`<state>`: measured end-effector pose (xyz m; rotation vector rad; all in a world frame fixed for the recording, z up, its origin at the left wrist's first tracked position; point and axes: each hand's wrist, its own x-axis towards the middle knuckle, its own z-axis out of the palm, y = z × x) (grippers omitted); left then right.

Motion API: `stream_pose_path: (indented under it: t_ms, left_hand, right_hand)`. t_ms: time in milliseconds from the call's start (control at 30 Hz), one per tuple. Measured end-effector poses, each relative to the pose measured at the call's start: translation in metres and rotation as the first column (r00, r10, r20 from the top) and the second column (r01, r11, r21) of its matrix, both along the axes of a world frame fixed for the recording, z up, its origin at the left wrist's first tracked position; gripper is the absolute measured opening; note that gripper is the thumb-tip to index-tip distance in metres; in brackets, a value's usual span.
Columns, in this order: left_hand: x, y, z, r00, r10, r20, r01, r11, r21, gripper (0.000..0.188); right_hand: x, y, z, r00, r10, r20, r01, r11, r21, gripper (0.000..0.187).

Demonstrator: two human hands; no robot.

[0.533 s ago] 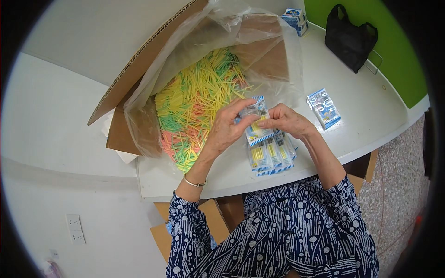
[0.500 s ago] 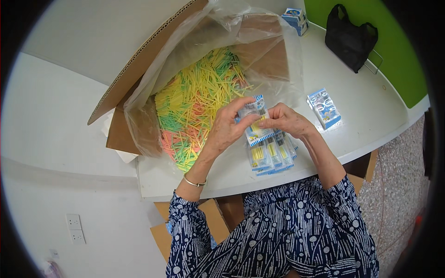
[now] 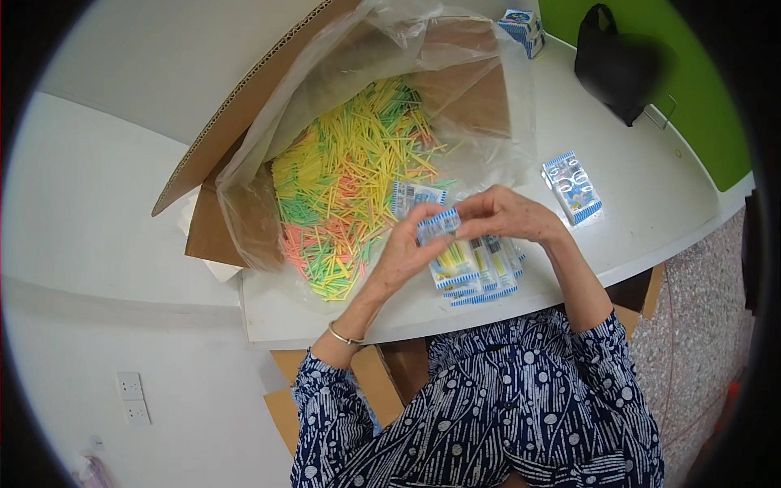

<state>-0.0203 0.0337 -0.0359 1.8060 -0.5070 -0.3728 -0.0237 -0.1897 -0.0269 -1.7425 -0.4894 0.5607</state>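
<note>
Both my hands are over the table, in front of the open carton. In my left hand [image 3: 407,248] is a small clear packet [image 3: 438,227] with blue-and-white striped ends, pinched between thumb and fingers. The thumb and fingertips of my right hand [image 3: 506,215] are closed at the same packet's upper right edge. Just beyond my left fingers another striped packet [image 3: 416,196] shows at the edge of the sticks; whether I touch it is hidden. Below my hands several similar packets [image 3: 491,276] with yellow sticks inside lie overlapping on the table.
A cardboard carton [image 3: 236,114] lined with a clear plastic bag [image 3: 476,163] holds many thin yellow, green and pink sticks [image 3: 350,179]. On the white table [image 3: 643,195] lie a packet stack [image 3: 573,188] at right, small boxes [image 3: 522,32] and a black bag [image 3: 610,69] at the back.
My left hand has moved down slightly, toward me, and the right hand's fingers have shifted to the packet's upper edge. A packet beyond my left fingers now shows farther left.
</note>
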Motion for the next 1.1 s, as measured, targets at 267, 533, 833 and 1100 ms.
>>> stream_pose_path:
  t_ms: [267, 533, 833, 1100]
  left_hand:
    - [0.047, 0.017, -0.014, 0.763, -0.082, 0.641, -0.235, 0.889, 0.393, 0.042]
    - [0.084, 0.027, -0.008, 0.796, -0.269, 0.542, -0.184, 0.746, 0.64, 0.022]
    - [0.067, -0.002, 0.048, 0.7, -0.26, 0.665, -0.046, 0.913, 0.405, 0.014]
    - [0.065, 0.006, 0.023, 0.992, -0.008, 0.129, -0.003, 0.996, 0.085, 0.018]
  right_hand:
    - [0.001, 0.0, -0.005, 0.953, -0.284, -0.103, 0.299, 0.936, 0.185, 0.03]
    - [0.012, 0.013, -0.017, 0.919, -0.393, 0.026, 0.387, 0.913, 0.125, 0.032]
    - [0.033, 0.053, -0.011, 0.599, -0.399, 0.694, 0.559, 0.829, -0.005, 0.02]
    - [0.025, 0.035, -0.005, 0.816, -0.494, 0.302, 0.453, 0.869, 0.198, 0.02]
